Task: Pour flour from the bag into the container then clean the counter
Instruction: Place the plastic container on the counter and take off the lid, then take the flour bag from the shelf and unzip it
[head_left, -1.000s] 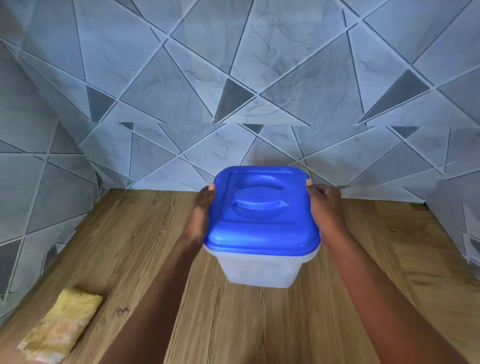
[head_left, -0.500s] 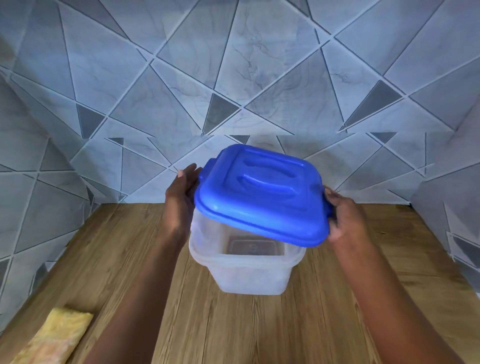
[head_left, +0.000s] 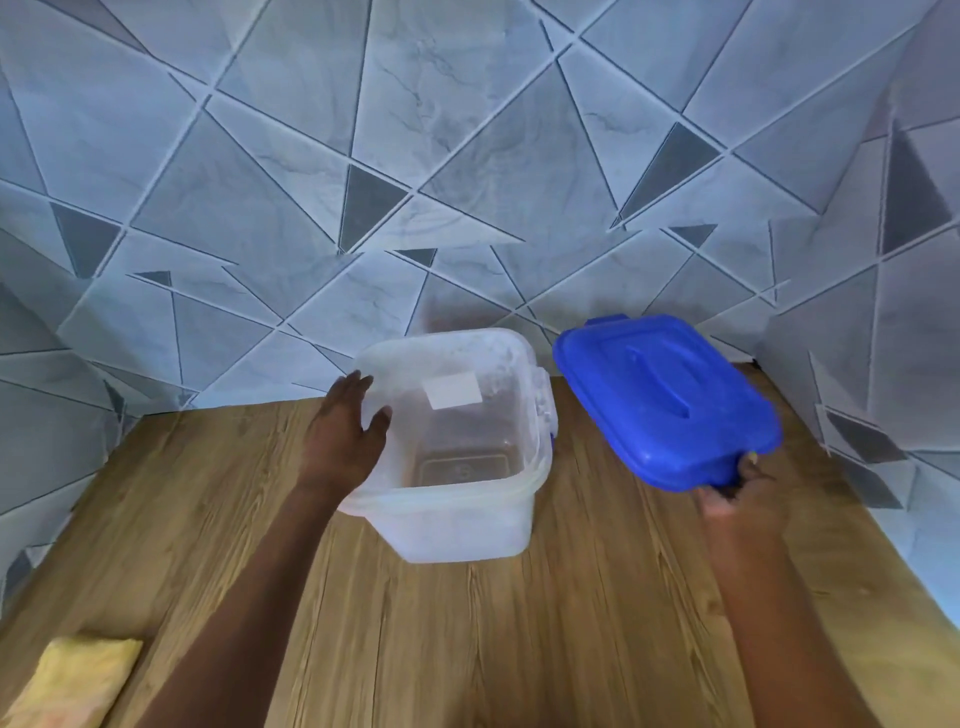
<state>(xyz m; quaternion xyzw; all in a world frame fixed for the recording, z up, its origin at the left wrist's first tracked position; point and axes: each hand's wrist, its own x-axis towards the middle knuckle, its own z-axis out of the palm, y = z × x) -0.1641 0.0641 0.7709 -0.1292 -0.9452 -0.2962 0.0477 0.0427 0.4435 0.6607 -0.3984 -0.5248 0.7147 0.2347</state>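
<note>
A clear plastic container (head_left: 457, 525) stands open and empty on the wooden counter (head_left: 571, 623), near the tiled back wall. My left hand (head_left: 345, 436) rests flat against its left wall with straight fingers. My right hand (head_left: 737, 493) grips the near edge of the blue lid (head_left: 660, 400), which is tilted and held to the right of the container, above the counter. No flour bag is in view.
A yellow cloth (head_left: 72, 680) lies at the counter's near left corner. Grey tiled walls (head_left: 467, 182) close in the counter at the back, left and right.
The blue lid has come off the container and moved to the right in my right hand. My left hand has let go of the lid and now lies on the container's side.
</note>
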